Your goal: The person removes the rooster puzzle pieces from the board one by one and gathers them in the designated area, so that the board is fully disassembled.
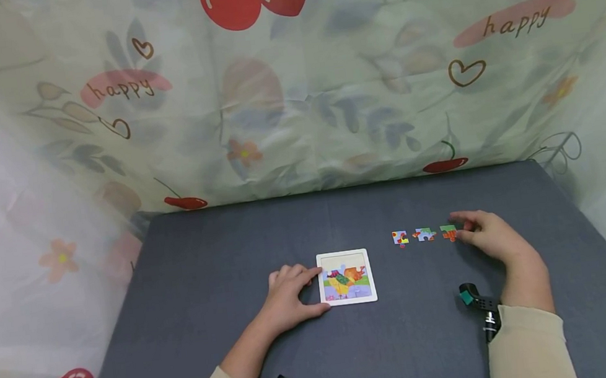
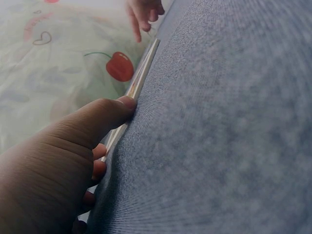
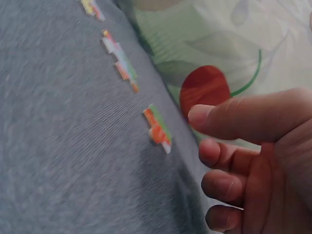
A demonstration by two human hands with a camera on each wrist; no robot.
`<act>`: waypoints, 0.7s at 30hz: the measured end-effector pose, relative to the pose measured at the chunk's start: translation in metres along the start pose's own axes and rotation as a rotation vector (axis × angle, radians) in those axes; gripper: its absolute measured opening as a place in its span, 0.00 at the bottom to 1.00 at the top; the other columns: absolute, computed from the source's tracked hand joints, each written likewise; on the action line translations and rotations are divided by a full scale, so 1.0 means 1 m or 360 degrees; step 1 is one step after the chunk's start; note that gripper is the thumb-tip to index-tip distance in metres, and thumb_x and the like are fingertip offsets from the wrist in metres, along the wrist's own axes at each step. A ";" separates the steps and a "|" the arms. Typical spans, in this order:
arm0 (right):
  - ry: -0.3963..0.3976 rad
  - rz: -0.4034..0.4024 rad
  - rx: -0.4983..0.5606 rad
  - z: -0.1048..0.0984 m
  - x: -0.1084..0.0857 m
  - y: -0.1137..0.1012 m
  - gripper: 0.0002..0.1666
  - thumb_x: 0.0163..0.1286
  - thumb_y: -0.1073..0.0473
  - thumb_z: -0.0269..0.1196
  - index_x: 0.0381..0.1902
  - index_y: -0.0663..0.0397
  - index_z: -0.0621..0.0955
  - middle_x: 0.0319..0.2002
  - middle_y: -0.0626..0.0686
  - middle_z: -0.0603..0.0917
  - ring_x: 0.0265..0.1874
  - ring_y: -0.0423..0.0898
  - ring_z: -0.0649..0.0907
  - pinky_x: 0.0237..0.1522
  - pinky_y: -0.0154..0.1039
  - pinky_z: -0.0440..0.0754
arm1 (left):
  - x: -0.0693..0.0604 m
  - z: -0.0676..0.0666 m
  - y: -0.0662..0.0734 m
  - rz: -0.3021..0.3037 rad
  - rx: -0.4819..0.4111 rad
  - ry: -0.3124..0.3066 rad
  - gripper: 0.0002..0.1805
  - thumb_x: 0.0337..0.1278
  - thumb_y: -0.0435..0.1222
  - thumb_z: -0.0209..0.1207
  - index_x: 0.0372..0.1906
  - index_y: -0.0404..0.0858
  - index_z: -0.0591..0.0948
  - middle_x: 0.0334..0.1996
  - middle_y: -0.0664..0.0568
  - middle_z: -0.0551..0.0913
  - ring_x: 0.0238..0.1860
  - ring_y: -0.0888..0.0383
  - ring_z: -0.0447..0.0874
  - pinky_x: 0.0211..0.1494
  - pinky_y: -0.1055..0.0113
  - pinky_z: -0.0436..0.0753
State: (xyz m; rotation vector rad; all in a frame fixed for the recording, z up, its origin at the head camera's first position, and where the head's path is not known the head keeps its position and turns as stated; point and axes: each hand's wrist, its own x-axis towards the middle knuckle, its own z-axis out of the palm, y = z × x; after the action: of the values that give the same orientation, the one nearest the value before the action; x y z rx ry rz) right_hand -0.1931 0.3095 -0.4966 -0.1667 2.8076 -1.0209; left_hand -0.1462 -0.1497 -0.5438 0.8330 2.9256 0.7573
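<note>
A square white puzzle frame (image 1: 371,276) lies on the table with a partly filled picture in it. Its upper strip shows bare backing. My left hand (image 1: 288,296) holds the frame at its left side, index finger on the left edge and thumb at the near left corner. To the right lie three loose jigsaw pieces in a row: a left piece (image 1: 400,238), a middle piece (image 1: 424,234) and a green and orange piece (image 1: 448,233). Beside this last piece hovers my right hand (image 1: 490,236), thumb and index finger apart, nothing held. In the right wrist view a gap separates the thumb from the green and orange piece (image 3: 158,129).
A dark grey cloth covers the table (image 1: 220,248). Behind it hangs a patterned curtain (image 1: 306,120) with cherries and hearts. Black wrist cameras are strapped at both sleeves. A thin wire loop (image 1: 562,150) stands by the table's far right corner.
</note>
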 end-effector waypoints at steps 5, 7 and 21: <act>0.0053 0.0011 0.0035 -0.008 -0.003 -0.012 0.31 0.76 0.54 0.63 0.71 0.63 0.73 0.41 0.56 0.74 0.24 0.47 0.72 0.28 0.41 0.71 | 0.000 -0.001 0.000 -0.0004 -0.0002 -0.0006 0.40 0.53 0.60 0.71 0.70 0.49 0.78 0.39 0.63 0.72 0.41 0.61 0.64 0.50 0.55 0.59; 0.0079 -0.0010 0.0038 -0.012 -0.005 -0.019 0.31 0.76 0.52 0.63 0.71 0.61 0.73 0.43 0.57 0.74 0.26 0.47 0.73 0.30 0.40 0.72 | 0.001 -0.001 0.000 -0.0005 0.0001 -0.0010 0.40 0.54 0.60 0.71 0.70 0.49 0.78 0.39 0.63 0.72 0.41 0.61 0.64 0.50 0.55 0.59; 0.0297 -0.0398 0.0258 -0.025 -0.023 -0.068 0.27 0.74 0.56 0.67 0.68 0.54 0.78 0.43 0.51 0.74 0.28 0.44 0.70 0.30 0.35 0.70 | -0.001 -0.003 0.002 0.0001 -0.0021 0.0000 0.39 0.53 0.60 0.71 0.69 0.48 0.79 0.38 0.63 0.72 0.40 0.61 0.64 0.50 0.55 0.59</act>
State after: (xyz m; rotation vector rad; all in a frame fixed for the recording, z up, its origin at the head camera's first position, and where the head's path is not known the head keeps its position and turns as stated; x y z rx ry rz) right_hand -0.1714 0.2765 -0.4316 -0.4342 2.9035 -1.3796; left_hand -0.1452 -0.1500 -0.5402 0.8331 2.9174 0.7756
